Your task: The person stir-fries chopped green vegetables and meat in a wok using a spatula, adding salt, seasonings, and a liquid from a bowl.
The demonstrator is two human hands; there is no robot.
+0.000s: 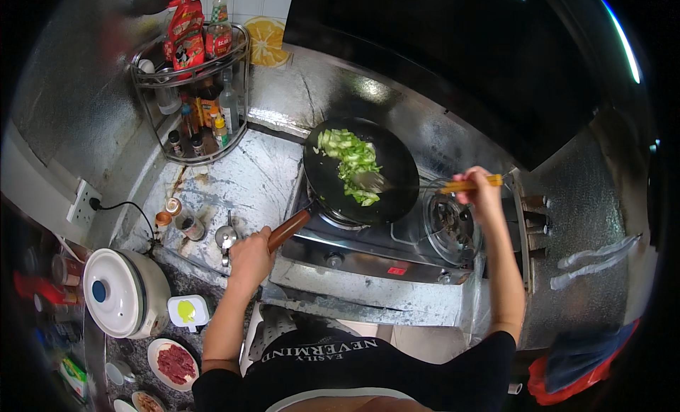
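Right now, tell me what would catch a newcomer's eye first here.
The bright green chopped vegetables in the black wok, near the centre, with the right hand holding a spatula in them and the left hand gripping the wooden handle. Next come the red bottles on the metal rack, upper left, and the dark red meat on a plate, lower left.
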